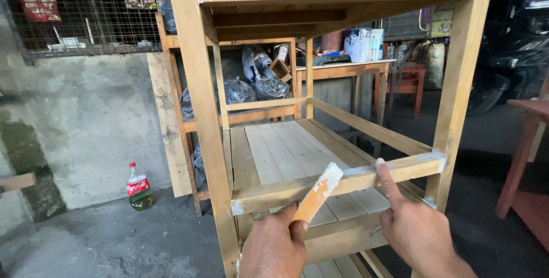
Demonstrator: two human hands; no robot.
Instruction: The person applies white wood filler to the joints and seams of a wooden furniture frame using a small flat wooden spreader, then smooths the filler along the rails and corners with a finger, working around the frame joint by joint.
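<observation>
Fingers of the left hand (pixel 273 249) wrap tight around the handle of an orange putty knife (pixel 318 192). Its flat blade leans up against the front rail (pixel 343 180) of a wooden shelf frame (pixel 201 112), so the wide tip can lie flat on the wood. White filler smears show on the blade and on the rail near the corner joint (pixel 436 161).

On the right hand (pixel 413 232), one finger (pixel 386 178) sticks out straight and presses on top of the same rail, just beside the blade. The other fingers curl in and hold nothing.

Behind the frame stands another shelf (pixel 251 106) with dark plastic bags (pixel 251 89). A plastic bottle (pixel 139 188) with a red label sits on the concrete floor (pixel 114 238) by the grey wall (pixel 86 118).
</observation>
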